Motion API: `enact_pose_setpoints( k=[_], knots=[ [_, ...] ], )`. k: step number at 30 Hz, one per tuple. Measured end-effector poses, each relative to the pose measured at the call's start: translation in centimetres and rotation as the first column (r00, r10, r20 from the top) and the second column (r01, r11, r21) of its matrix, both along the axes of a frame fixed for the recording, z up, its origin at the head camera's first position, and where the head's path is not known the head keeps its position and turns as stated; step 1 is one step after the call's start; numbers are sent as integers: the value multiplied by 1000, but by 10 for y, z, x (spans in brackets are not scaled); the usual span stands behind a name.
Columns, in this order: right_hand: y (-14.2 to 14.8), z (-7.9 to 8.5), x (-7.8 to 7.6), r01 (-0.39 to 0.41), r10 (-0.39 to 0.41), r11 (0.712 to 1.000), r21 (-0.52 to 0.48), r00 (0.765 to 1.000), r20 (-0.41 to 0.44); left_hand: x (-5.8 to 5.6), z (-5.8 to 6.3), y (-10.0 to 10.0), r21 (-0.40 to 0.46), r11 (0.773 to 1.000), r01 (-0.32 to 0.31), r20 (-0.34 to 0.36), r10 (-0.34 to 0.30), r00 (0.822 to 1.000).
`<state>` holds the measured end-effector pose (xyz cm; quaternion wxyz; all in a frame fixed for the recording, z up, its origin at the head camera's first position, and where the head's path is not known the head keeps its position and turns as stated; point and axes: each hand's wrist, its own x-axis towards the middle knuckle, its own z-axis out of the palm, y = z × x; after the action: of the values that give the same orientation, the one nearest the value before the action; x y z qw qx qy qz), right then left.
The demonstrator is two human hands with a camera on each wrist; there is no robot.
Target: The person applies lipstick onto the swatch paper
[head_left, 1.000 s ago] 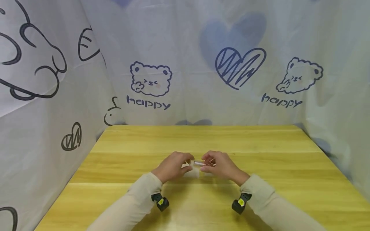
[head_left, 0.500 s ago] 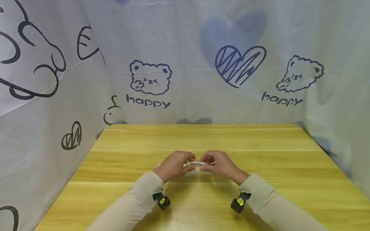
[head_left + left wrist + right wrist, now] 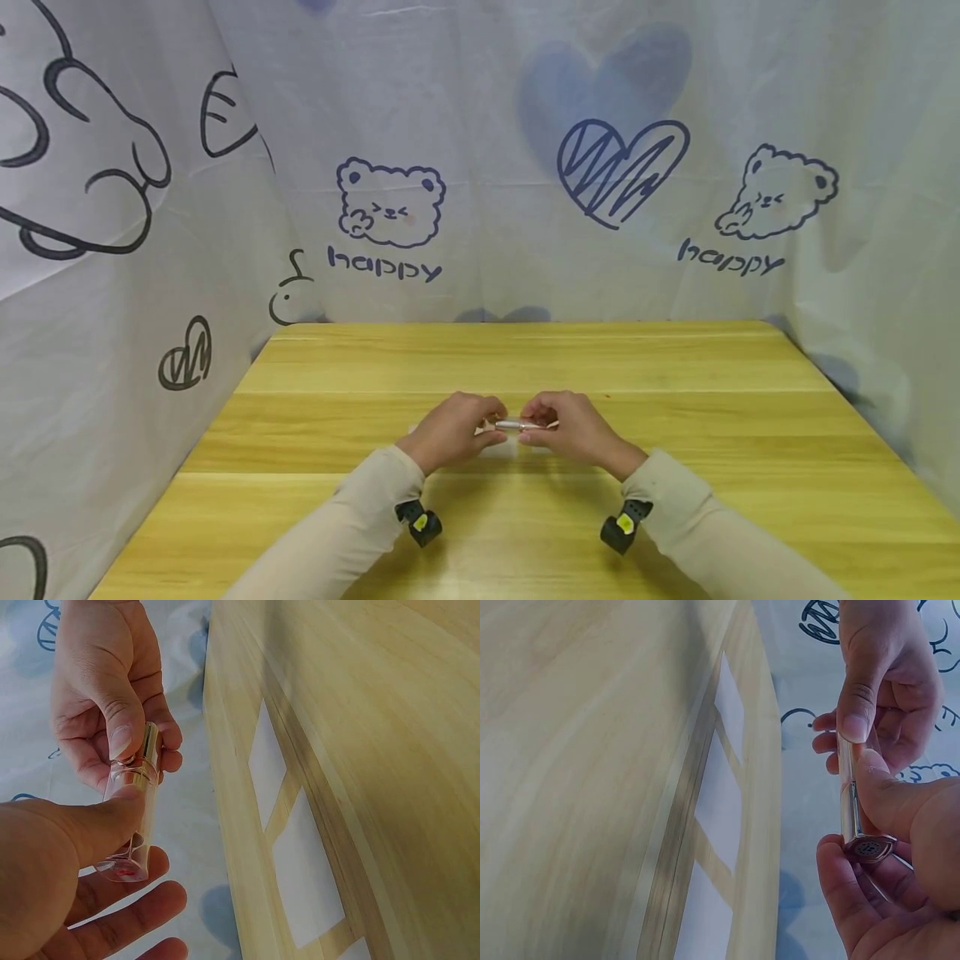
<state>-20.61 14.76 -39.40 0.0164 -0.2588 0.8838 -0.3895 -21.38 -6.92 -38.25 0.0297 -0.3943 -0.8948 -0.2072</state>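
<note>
1. A person's two bare hands, coming out of cream sleeves [image 3: 352, 508], are meeting over a yellow wood-grain desk [image 3: 480, 358]; the left hand [image 3: 450, 423] and the right hand [image 3: 577, 429] are facing each other.

2. A small, slim, shiny tube of metal and clear pinkish plastic [image 3: 508, 425] is spanning the gap between them, just above the desk. Its long axis is running left to right, roughly parallel to the desk's far edge. Neither hand is nearer: each is touching its own end of the tube.

3. The left fingers are pinching the clear end, thumb on one side and forefinger on the other, while the remaining fingers are spreading loosely. The right fingers are curling closely around the opposite, metal end, its thumb pressing along the side.

4. The left wrist view is showing a red spot inside the clear end, which the head view is too distant to reveal.

5. The right wrist view alone is showing the metal end's flat face, bearing a round dark mark too small to read.

6. Both wrist views are showing flat white rectangular pieces [image 3: 307, 870] lying in a row on the desk; from the head, the hands are mostly covering them.
</note>
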Motion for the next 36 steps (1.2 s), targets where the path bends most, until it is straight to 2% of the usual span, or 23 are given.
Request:
enact_pose_setpoints(
  k=[9, 15, 22, 31, 36],
  knots=[
    [2, 2, 0, -4, 4, 999, 42, 1000, -6, 2, 2, 0, 2, 1000, 7, -7, -7, 1000],
    [3, 2, 0, -13, 13, 999, 32, 1000, -8, 2, 1, -1, -6, 1000, -6, -5, 6, 1000],
    [13, -1, -3, 43, -43, 999, 17, 999, 1, 1, 0, -9, -23, 997, -72, -4, 72, 997],
    [18, -1, -2, 70, -70, 998, 2, 997, 18, 2, -3, -11, -22, 996, -88, 4, 88, 996],
    [20, 1, -1, 112, -112, 994, 14, 993, -22, 4, -6, -11, -6, 994, -107, 22, 107, 994]
  ],
)
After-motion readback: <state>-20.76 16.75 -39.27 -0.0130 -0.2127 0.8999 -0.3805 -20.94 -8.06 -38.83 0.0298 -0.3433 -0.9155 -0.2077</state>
